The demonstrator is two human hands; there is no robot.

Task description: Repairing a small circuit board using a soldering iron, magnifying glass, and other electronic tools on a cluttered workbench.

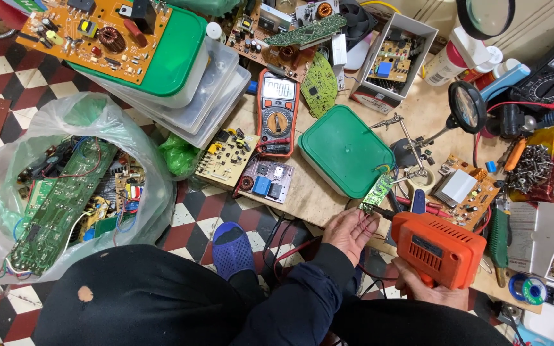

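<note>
My right hand grips the handle of an orange soldering gun, its tip pointing left at a small green circuit board. The board hangs in the clips of a helping-hand stand at the bench's near edge. My left hand sits just below the board, fingers pinching thin red wires that run from it. A dark blue sleeve covers my left forearm.
A green-lidded box and an orange multimeter lie on the wooden bench. Stacked plastic tubs carry an orange board. A clear bag of circuit boards stands on the checkered floor. Solder spool and screws lie at the right.
</note>
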